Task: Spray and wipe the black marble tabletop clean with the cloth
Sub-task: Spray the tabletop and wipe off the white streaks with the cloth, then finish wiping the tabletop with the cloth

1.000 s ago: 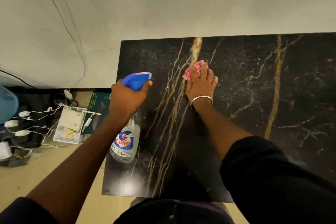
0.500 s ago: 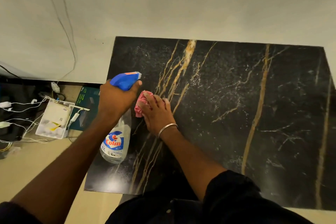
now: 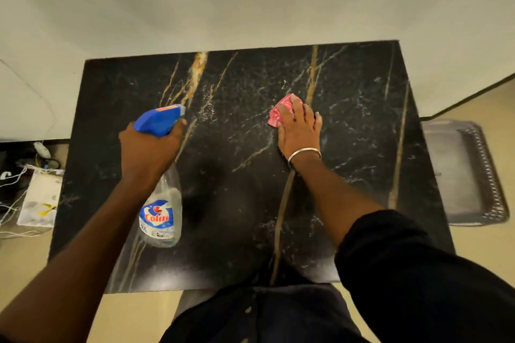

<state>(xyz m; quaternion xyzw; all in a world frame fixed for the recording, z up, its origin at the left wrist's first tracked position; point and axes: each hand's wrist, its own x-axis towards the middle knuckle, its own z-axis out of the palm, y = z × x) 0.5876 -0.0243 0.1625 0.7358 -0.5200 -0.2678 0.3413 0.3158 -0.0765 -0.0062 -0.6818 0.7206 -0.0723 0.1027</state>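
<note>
The black marble tabletop [image 3: 239,198] with gold and white veins fills the middle of the view. My right hand [image 3: 299,131] presses flat on a crumpled pink cloth [image 3: 280,111] at the table's middle right; a silver bangle sits on that wrist. My left hand [image 3: 147,150] grips the neck of a clear spray bottle [image 3: 161,217] with a blue trigger head and a Colin label, held above the table's left half with its nozzle pointing to the right. Fine droplets glisten on the marble between the two hands.
A pale wall [image 3: 250,3] stands right behind the table. Left of the table, on the floor, lie a white box [image 3: 39,203] and tangled white cables. A dark mat [image 3: 465,172] lies on the floor to the right. My dark clothing is at the near edge.
My right hand slid the pink cloth from beside the bottle rightward across the table. The view shifted right, so the table's right edge and the mat came into sight. The bottle stays held.
</note>
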